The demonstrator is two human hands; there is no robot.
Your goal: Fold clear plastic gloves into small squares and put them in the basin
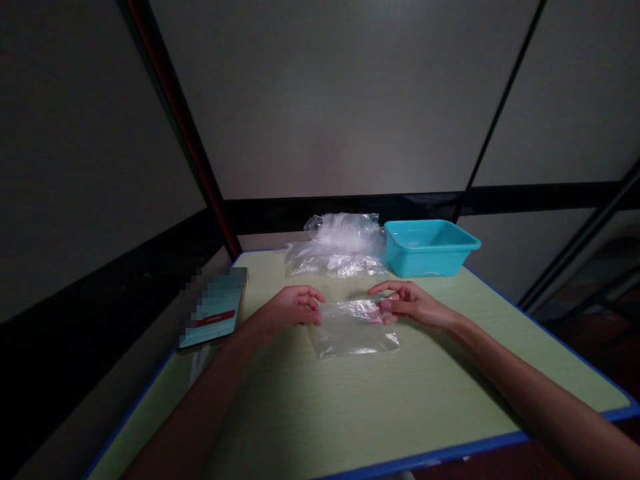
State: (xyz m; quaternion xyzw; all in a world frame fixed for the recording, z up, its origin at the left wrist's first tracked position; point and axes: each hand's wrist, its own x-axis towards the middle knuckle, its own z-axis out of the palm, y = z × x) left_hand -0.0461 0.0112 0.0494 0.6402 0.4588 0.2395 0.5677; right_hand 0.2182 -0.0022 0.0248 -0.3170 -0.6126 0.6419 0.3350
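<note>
Forearms (520, 377): extend from the lower corners over the table (340, 413).
Left hand (293, 307): fingers curled, thumb and fingertips gripping the bag (355, 331) at its far left corner.
Right hand (410, 303): thumb and fingers pinching its far right corner, index finger extended.
Bag: clear, flat, between the hands, mid-table.
Pile (343, 243): clear plastic, behind the bag.
Tub (425, 260): turquoise, just right of the pile.
Tablet (223, 323): at the table's left edge.
</note>
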